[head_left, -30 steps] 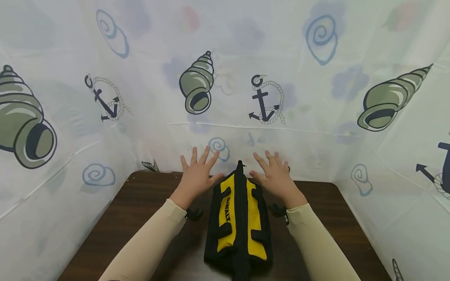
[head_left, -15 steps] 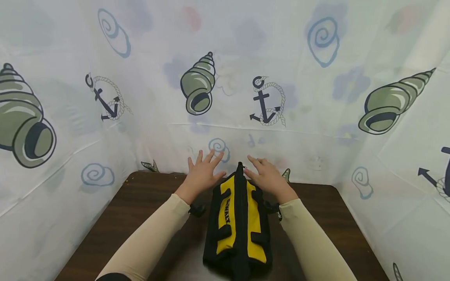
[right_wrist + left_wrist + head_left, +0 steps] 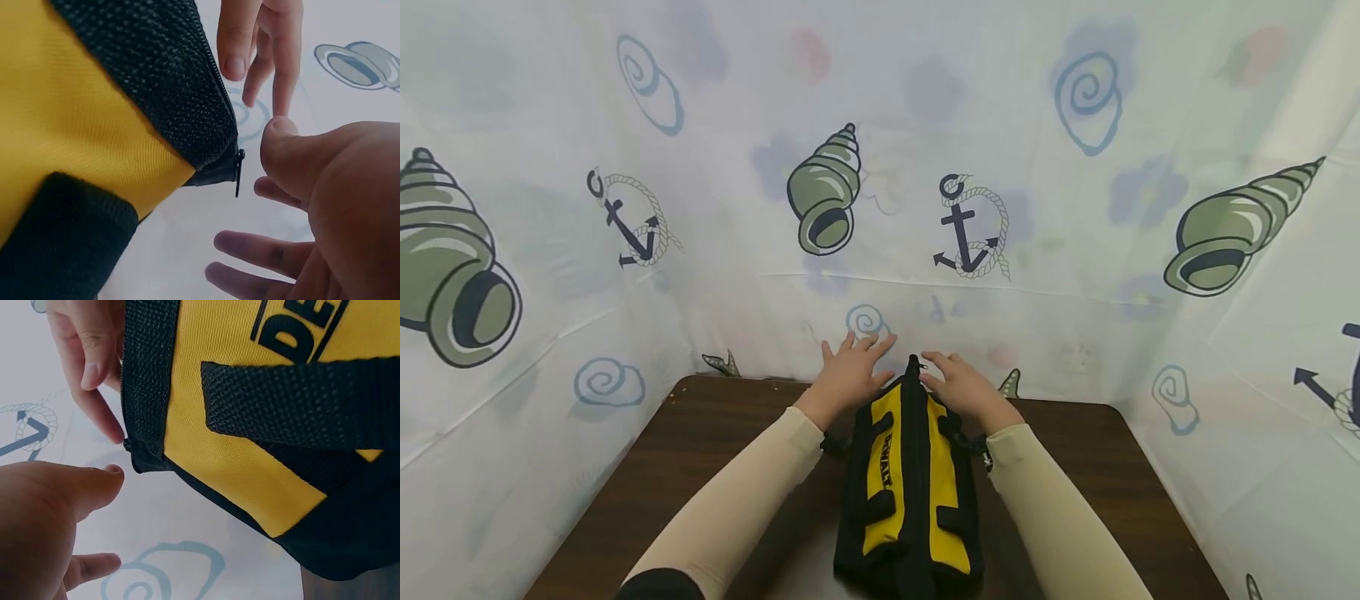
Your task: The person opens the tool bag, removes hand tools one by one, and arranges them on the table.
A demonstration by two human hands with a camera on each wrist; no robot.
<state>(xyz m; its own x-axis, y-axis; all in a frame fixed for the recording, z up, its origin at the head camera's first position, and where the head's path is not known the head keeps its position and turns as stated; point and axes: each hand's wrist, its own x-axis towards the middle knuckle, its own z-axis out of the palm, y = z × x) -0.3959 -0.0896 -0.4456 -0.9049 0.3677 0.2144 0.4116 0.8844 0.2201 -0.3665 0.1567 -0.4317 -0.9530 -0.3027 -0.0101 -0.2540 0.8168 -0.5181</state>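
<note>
A yellow and black tool bag [image 3: 916,483] with DEWALT lettering lies lengthwise on the brown table, its black zipper running along the top. At the bag's far end, a small zipper pull [image 3: 239,170] hangs from the closed zipper. My left hand [image 3: 847,377] is just left of that end, fingers spread and thumb toward the bag. Opposite it, my right hand [image 3: 964,387] has loosely bent fingers. In the right wrist view its thumb is close to the pull, with a gap between them. Neither hand grips anything.
Black webbing handle straps [image 3: 300,403] stick out from the bag's sides. Behind and beside the table [image 3: 715,442] hang white curtains [image 3: 730,208] printed with shells and anchors. The table's back edge lies close to the curtain.
Both hands have moved inward toward the bag's far end, the right hand travelling further. The right fingers have gone from widely spread to more bent. The bag has stayed in place.
</note>
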